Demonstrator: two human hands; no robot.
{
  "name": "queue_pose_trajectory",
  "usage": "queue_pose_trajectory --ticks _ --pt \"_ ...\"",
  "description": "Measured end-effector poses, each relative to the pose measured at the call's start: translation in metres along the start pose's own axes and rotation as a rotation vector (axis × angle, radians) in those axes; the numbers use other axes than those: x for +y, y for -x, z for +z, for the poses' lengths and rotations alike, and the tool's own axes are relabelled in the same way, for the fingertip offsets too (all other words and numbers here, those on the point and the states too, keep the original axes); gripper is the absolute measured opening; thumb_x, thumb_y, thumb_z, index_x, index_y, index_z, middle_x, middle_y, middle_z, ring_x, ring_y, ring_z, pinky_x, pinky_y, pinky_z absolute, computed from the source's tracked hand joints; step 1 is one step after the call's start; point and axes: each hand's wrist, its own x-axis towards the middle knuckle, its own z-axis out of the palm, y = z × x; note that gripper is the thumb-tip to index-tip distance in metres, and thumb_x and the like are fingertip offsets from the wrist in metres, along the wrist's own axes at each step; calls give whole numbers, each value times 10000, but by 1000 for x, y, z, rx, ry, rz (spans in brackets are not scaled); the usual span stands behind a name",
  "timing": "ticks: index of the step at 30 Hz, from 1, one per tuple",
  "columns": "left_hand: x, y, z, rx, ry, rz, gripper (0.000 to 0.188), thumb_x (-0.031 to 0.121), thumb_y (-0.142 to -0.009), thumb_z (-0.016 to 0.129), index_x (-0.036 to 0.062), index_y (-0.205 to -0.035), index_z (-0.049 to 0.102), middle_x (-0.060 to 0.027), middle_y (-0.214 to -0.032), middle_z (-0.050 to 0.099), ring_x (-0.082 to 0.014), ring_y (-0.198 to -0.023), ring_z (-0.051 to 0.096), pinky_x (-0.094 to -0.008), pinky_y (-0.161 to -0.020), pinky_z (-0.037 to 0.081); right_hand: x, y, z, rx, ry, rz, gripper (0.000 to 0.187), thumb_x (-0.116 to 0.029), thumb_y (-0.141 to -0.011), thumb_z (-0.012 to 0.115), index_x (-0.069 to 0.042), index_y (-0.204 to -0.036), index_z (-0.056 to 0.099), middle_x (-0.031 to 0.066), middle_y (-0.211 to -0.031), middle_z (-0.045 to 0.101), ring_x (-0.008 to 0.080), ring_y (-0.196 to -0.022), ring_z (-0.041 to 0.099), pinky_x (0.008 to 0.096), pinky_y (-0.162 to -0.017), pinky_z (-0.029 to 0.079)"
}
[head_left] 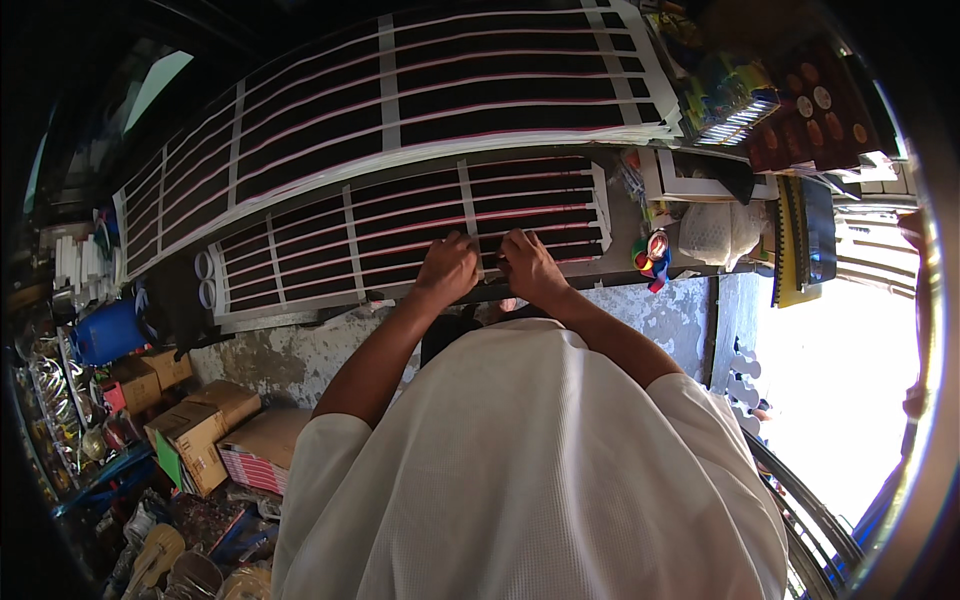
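The room is a crowded one, with a peeling wall [640,312] below the counter [622,222] and cardboard boxes [205,430] at the lower left. On the counter lies the smaller striped sheet [400,241], dark with pale lines, just in front of a larger striped sheet [500,108]. The left hand [449,268] and the right hand [529,268] are side by side at its near edge, close to one grey cross strip. The fingers of both are bent inward; I cannot tell how far they are open, or whether they pinch something. For good work here, I think both hands should move gently and together, with even tension, so that the sheet remains flat and the pale lines do not become crooked.
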Motion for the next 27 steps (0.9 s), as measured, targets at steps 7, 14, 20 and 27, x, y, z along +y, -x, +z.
queue_pose_trajectory --ticks 7,14,20,27 --pt "-4 4 -1 -2 -3 -4 238 172 -842 836 34 -1020 761 -132 -1083 726 -331 -1084 704 -472 -905 601 10 2 -6 102 -41 -102 286 26 -857 781 -27 -1120 682 154 -1146 659 394 -1133 652 508 -1025 541" --pt "-71 102 -9 432 21 -558 334 147 -968 772 36 -1279 718 -209 -1272 708 -433 -1211 667 -555 -1051 563 62 41 -66 440 275 356 279 -46 -912 786 -53 -1179 704 190 -1148 701 447 -1131 666 557 -1006 530" --pt "-102 146 -3 262 -32 -774 378 177 -1056 701 32 -1404 737 -212 -1506 678 -425 -1384 636 -544 -1161 564 80 52 -72 388 301 597 323 -181 -888 882 -72 -1134 703 200 -1184 675 452 -1166 639 561 -1011 519" --pt "-106 149 2 258 -30 -781 360 183 -1059 695 25 -1376 756 -214 -1492 697 -407 -1384 655 -537 -1150 581 79 42 -64 390 341 697 362 -213 -868 911 -73 -1121 693 184 -1192 688 450 -1174 658 562 -997 522"
